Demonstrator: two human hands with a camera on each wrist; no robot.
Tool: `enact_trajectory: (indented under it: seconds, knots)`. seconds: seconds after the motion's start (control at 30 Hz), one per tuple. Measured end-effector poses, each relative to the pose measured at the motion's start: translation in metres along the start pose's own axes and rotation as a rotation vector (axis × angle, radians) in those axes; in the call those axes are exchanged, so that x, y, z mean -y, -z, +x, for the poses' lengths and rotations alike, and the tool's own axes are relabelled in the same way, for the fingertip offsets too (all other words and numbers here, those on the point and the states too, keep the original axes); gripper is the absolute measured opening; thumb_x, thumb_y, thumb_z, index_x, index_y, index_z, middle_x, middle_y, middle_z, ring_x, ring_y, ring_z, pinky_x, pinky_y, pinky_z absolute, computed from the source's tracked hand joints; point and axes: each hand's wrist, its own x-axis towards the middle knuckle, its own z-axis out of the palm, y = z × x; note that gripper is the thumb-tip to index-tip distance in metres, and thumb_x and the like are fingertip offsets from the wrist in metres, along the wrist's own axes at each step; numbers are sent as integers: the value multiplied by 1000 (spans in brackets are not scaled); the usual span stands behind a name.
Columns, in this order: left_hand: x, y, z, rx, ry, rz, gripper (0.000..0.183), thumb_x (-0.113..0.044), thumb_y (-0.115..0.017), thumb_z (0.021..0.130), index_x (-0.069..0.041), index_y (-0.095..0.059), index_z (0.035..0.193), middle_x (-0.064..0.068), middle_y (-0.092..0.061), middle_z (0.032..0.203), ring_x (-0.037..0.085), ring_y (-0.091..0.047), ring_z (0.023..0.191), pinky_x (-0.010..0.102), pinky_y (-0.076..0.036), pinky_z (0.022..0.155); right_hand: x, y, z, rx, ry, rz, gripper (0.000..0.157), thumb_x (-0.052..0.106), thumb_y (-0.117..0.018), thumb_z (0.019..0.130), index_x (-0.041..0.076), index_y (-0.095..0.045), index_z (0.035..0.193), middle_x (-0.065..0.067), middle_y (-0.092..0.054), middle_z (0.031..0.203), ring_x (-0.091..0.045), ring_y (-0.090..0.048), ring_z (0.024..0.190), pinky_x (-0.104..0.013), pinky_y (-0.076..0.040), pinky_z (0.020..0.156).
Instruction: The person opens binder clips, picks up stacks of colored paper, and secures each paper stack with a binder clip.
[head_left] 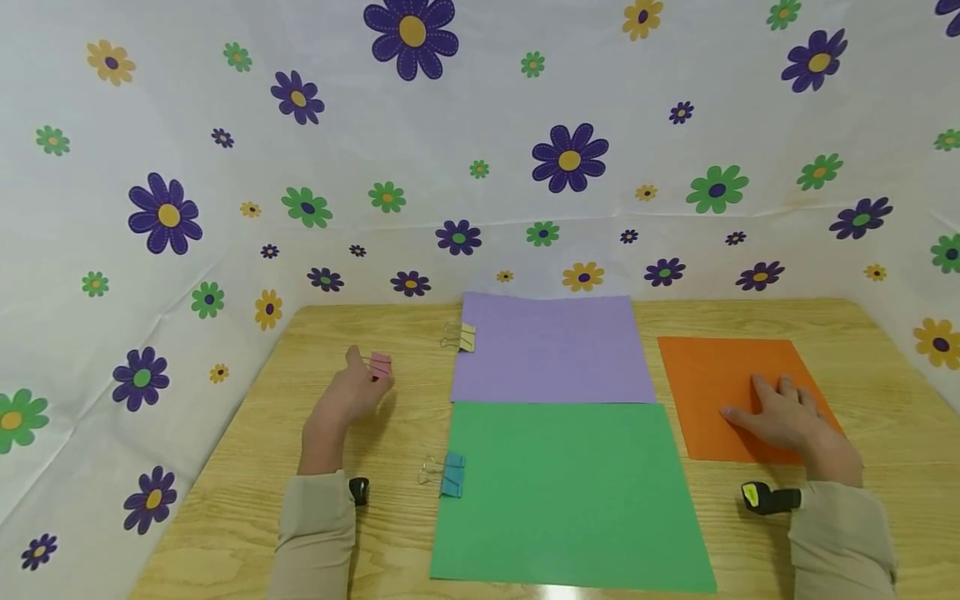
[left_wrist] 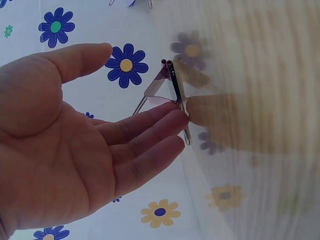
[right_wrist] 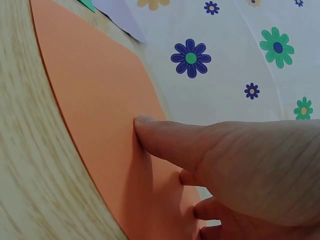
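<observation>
A pink binder clip (head_left: 381,364) stands on the wooden table at the left. My left hand (head_left: 352,393) is beside it, its fingers touching the clip. In the left wrist view the thumb is spread apart from the binder clip (left_wrist: 159,91), and the fingers extend loosely against its lower part and wire handle. My right hand (head_left: 787,421) rests on a sheet of orange paper (head_left: 708,379), fingers spread. The thumb tip presses the orange paper (right_wrist: 95,95) in the right wrist view.
A purple sheet (head_left: 555,350) with a yellow binder clip (head_left: 467,337) on its left edge lies at the back. Nearer is a green sheet (head_left: 570,500) with a blue binder clip (head_left: 453,475) on its left edge. A flower-printed cloth (head_left: 480,125) surrounds the table (head_left: 225,500).
</observation>
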Motion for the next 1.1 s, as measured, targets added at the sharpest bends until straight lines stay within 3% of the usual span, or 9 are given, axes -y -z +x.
enact_trajectory:
  seconds: [0.17,0.27,0.43,0.7,0.9,1.1]
  knots:
    - [2,1,3,-49,-11,-56,76,-27,-40,101,10,4,151,13,-53,76,20,-45,61,31,-37,55,1,0,-1,-1,-9,0,94,50,-51,99,-24,-14,143,-55,0,140,-75,-4,125,-81,-13,99]
    - [2,2,2,-81,-21,-60,62,-24,-37,103,12,-12,145,9,-47,69,19,-43,57,30,-37,54,0,0,-1,-2,-7,-3,94,50,-51,100,-24,-14,143,-55,0,140,-75,-4,125,-81,-14,99]
    - [1,3,0,-112,-22,-4,47,-23,-40,104,14,-32,132,12,-48,78,19,-43,62,29,-36,56,-1,1,-1,-3,-2,-8,93,50,-51,100,-24,-15,143,-55,-1,140,-75,-6,124,-80,-16,99]
    - [8,6,-4,-102,11,17,42,-25,-41,102,13,-46,121,15,-54,85,20,-47,64,30,-36,57,0,0,0,1,-1,-7,93,49,-52,99,-24,-15,143,-54,-1,140,-75,-6,124,-80,-16,99]
    - [12,9,-4,-109,-8,23,30,-25,-40,102,4,-50,100,9,-51,73,17,-42,58,30,-35,54,1,1,0,0,-10,-1,93,49,-53,99,-24,-14,143,-54,0,140,-75,-5,125,-81,-15,99]
    - [7,5,-4,-143,-58,14,22,-19,-42,102,-4,-47,87,7,-48,74,19,-45,65,31,-37,57,2,1,0,12,-20,12,94,49,-53,99,-23,-12,144,-54,1,141,-75,-3,125,-81,-14,99]
